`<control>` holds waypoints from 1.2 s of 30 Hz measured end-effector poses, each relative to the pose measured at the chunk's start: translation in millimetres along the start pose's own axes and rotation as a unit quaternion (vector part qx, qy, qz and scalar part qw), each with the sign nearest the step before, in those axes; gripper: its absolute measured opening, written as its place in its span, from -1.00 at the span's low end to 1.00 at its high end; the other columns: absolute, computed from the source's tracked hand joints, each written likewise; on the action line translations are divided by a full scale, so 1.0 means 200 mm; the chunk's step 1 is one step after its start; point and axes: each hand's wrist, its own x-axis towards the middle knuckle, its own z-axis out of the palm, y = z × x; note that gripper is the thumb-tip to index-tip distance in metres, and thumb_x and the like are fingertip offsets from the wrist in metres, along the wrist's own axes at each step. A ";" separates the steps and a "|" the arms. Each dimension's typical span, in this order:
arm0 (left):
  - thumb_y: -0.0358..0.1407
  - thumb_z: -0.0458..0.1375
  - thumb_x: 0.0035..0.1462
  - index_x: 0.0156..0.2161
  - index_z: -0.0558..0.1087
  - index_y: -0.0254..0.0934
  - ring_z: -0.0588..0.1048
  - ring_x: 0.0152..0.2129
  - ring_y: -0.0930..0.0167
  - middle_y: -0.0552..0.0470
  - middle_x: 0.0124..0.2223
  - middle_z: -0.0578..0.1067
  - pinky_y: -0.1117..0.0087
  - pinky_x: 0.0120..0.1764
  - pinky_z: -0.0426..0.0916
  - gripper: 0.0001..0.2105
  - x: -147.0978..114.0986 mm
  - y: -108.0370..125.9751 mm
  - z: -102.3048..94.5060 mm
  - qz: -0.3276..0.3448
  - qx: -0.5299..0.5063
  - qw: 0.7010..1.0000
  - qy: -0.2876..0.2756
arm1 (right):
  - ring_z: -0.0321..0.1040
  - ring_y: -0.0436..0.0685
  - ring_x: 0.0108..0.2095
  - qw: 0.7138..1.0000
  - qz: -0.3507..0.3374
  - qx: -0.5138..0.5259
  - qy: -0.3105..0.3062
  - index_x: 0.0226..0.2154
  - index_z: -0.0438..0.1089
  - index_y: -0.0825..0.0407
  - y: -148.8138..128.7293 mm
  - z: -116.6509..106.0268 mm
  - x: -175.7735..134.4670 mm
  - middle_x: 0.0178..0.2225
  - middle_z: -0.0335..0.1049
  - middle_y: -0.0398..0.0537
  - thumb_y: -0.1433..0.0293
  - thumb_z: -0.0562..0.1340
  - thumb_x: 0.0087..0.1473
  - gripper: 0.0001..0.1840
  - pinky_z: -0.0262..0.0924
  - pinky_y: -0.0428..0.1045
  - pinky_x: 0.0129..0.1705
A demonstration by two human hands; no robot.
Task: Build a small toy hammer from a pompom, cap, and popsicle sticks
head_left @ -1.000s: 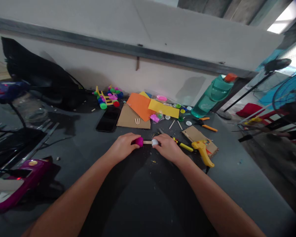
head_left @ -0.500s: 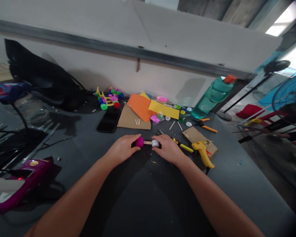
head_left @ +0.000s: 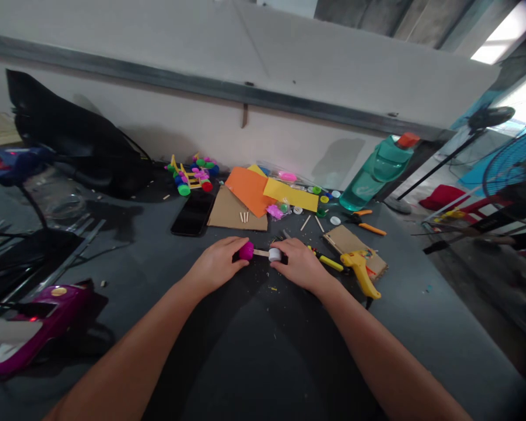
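My left hand [head_left: 218,263] is closed on a magenta bottle cap [head_left: 246,251], thumb below and fingers above. My right hand [head_left: 301,262] pinches a white bottle cap [head_left: 274,254] in the same way. Between the two caps runs a short flat wooden stick [head_left: 260,252], its ends meeting the caps. Both hands are low over the dark table [head_left: 249,351]. Just past my right hand lie yellow-handled pliers [head_left: 331,262] and a yellow glue gun [head_left: 360,272], which rests on a piece of cardboard [head_left: 338,238].
A phone [head_left: 193,213], a cardboard sheet [head_left: 221,213], orange paper [head_left: 252,190] and yellow paper [head_left: 296,196] lie behind my hands. Small toy cars [head_left: 191,175] stand back left. A green bottle [head_left: 370,175] and orange-handled pliers [head_left: 372,229] are at right, a magenta device [head_left: 56,327] at left.
Almost nothing differs. The magenta cap and the stick have shifted very slightly left, and both hands keep their grip on the caps.
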 end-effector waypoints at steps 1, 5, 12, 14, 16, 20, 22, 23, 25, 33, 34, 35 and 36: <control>-0.26 0.15 0.06 0.06 0.32 -0.21 0.37 -0.02 0.29 -0.06 0.03 0.42 0.23 0.03 0.26 -0.58 0.00 0.00 0.00 -0.003 -0.002 1.000 0.004 | 0.26 0.16 -0.14 1.000 -0.001 0.002 0.001 -0.14 0.36 0.04 0.00 0.00 0.00 -0.20 0.40 0.00 0.41 0.32 -0.09 -0.62 0.16 0.07 -0.06; -0.31 0.13 0.08 -0.02 0.38 -0.20 0.41 -0.10 0.33 -0.03 -0.04 0.45 0.27 -0.02 0.30 -0.69 0.01 0.01 0.00 -0.012 -0.021 1.000 0.018 | 0.28 0.12 -0.19 1.000 -0.004 0.018 0.002 -0.23 0.38 0.01 -0.01 0.00 0.01 -0.27 0.40 -0.06 0.45 0.25 -0.01 -0.79 0.16 0.04 -0.10; -0.31 0.16 0.04 -0.11 0.44 -0.16 0.45 -0.18 0.36 0.02 -0.12 0.50 0.32 -0.08 0.33 -0.74 0.02 -0.01 0.01 -0.024 -0.057 0.998 0.028 | 0.29 0.10 -0.21 0.999 0.003 0.032 0.003 -0.28 0.37 0.03 0.01 0.02 0.01 -0.30 0.40 -0.07 0.47 0.24 0.02 -0.87 0.16 0.01 -0.12; -0.31 0.17 0.04 -0.12 0.45 -0.15 0.45 -0.18 0.36 0.03 -0.12 0.51 0.32 -0.09 0.33 -0.75 0.03 -0.01 0.01 -0.020 -0.061 0.998 0.026 | 0.29 0.10 -0.21 0.999 0.005 0.033 0.005 -0.29 0.38 0.03 0.01 0.03 0.01 -0.29 0.40 -0.07 0.46 0.23 0.03 -0.87 0.15 0.01 -0.11; -0.31 0.17 0.04 -0.14 0.46 -0.14 0.45 -0.18 0.36 0.04 -0.13 0.51 0.32 -0.10 0.33 -0.76 0.04 -0.02 0.01 -0.015 -0.061 0.998 0.022 | 0.29 0.10 -0.20 0.999 0.008 0.035 0.005 -0.30 0.38 0.02 0.01 0.03 0.01 -0.29 0.41 -0.07 0.46 0.23 0.03 -0.89 0.16 0.02 -0.11; -0.29 0.16 0.05 -0.14 0.46 -0.13 0.46 -0.20 0.36 0.05 -0.14 0.51 0.31 -0.12 0.33 -0.77 0.05 -0.03 0.01 -0.005 -0.051 0.999 0.009 | 0.30 0.11 -0.21 0.999 0.013 0.036 0.005 -0.30 0.38 0.02 0.01 0.03 0.01 -0.30 0.41 -0.07 0.46 0.22 0.03 -0.89 0.17 0.03 -0.12; -0.28 0.17 0.04 -0.14 0.45 -0.12 0.46 -0.22 0.36 0.05 -0.16 0.51 0.31 -0.14 0.34 -0.77 0.05 -0.03 0.00 -0.005 -0.046 0.999 0.007 | 0.30 0.11 -0.21 0.999 0.015 0.034 0.006 -0.29 0.38 0.01 0.00 0.03 0.01 -0.30 0.41 -0.07 0.47 0.22 0.03 -0.88 0.17 0.03 -0.12; -0.27 0.17 0.04 -0.14 0.45 -0.12 0.46 -0.23 0.35 0.04 -0.17 0.51 0.31 -0.15 0.34 -0.77 0.06 -0.03 0.00 -0.006 -0.043 0.999 0.006 | 0.30 0.11 -0.22 0.999 0.016 0.033 0.006 -0.29 0.38 0.01 0.00 0.03 0.01 -0.31 0.41 -0.07 0.47 0.22 0.03 -0.88 0.17 0.04 -0.12; -0.28 0.17 0.03 -0.14 0.46 -0.13 0.46 -0.24 0.35 0.03 -0.19 0.52 0.31 -0.17 0.34 -0.77 0.06 -0.03 -0.01 -0.005 -0.036 0.999 -0.002 | 0.31 0.11 -0.23 0.999 0.018 0.032 0.005 -0.30 0.38 0.01 0.00 0.03 0.01 -0.32 0.41 -0.07 0.47 0.22 0.03 -0.88 0.17 0.04 -0.14; -0.35 0.12 0.06 -0.18 0.45 -0.19 0.45 -0.24 0.36 0.03 -0.23 0.49 0.36 -0.17 0.31 -0.81 0.08 0.00 -0.06 0.037 -0.013 0.998 -0.056 | 0.31 0.12 -0.23 1.000 0.013 0.026 0.001 -0.30 0.39 0.05 0.00 0.03 0.01 -0.32 0.42 -0.04 0.47 0.22 0.03 -0.89 0.15 0.01 -0.14; -0.35 0.12 0.06 -0.19 0.46 -0.19 0.45 -0.24 0.36 0.03 -0.23 0.49 0.36 -0.16 0.31 -0.82 0.08 0.00 -0.06 0.041 -0.015 0.997 -0.058 | 0.31 0.12 -0.23 1.000 0.013 0.025 0.002 -0.30 0.39 0.05 0.00 0.03 0.01 -0.32 0.42 -0.04 0.47 0.22 0.03 -0.89 0.15 0.00 -0.14; -0.35 0.11 0.07 -0.20 0.46 -0.18 0.45 -0.24 0.36 0.03 -0.24 0.49 0.36 -0.15 0.31 -0.83 0.08 0.00 -0.06 0.045 -0.017 0.997 -0.060 | 0.31 0.11 -0.23 1.000 0.013 0.025 0.002 -0.30 0.40 0.05 0.00 0.03 0.01 -0.32 0.42 -0.05 0.47 0.22 0.03 -0.89 0.15 0.00 -0.14; -0.35 0.11 0.07 -0.20 0.46 -0.18 0.45 -0.24 0.37 0.04 -0.24 0.49 0.37 -0.15 0.31 -0.83 0.09 0.00 -0.07 0.048 -0.020 0.997 -0.063 | 0.31 0.11 -0.23 1.000 0.013 0.026 0.003 -0.30 0.40 0.04 0.00 0.03 0.01 -0.32 0.42 -0.05 0.47 0.23 0.02 -0.88 0.15 0.00 -0.14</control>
